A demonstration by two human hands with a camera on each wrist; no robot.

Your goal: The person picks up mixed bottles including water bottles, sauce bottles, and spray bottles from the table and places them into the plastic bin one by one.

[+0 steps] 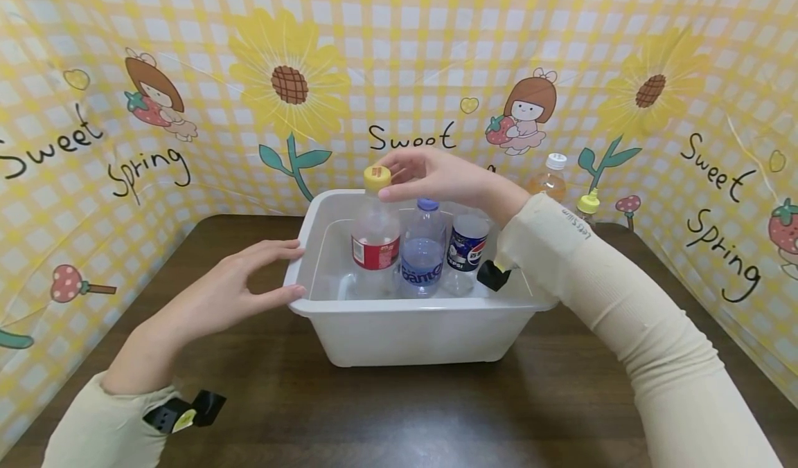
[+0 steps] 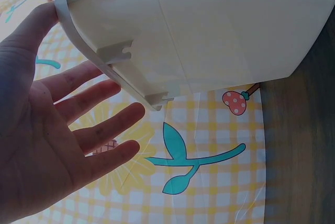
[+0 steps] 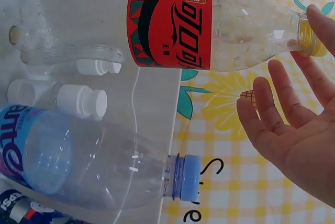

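In the head view, a person in cream sleeves (image 1: 623,316) bends both arms over a white tub (image 1: 424,307) on a dark brown table (image 1: 405,412). The right hand (image 1: 430,174) pinches the yellow cap (image 1: 377,177) of a red-labelled bottle (image 1: 376,250) that is upright inside the tub, left of its middle; whether its base touches the tub's floor cannot be told. Just to its right are a blue-capped bottle (image 1: 423,253) and a Pepsi bottle (image 1: 469,243). The left hand (image 1: 231,281) is at the tub's left rim, thumb and fingers apart. A white-capped bottle (image 1: 550,181) and a yellow-topped bottle (image 1: 587,205) show near the table's far right corner, before a checked cloth (image 1: 399,52) printed with sunflowers.

In the left wrist view, the left hand's thumb is at the tub's rim while its four fingers extend, spread and nearly straight, along the outside, gripping nothing.

In the right wrist view, thumb and forefinger meet the yellow cap from opposite sides, the other fingers fanned loosely away from the bottle. Two small white containers (image 3: 81,98) lie beyond, between the red-labelled and blue-capped bottles in the picture.
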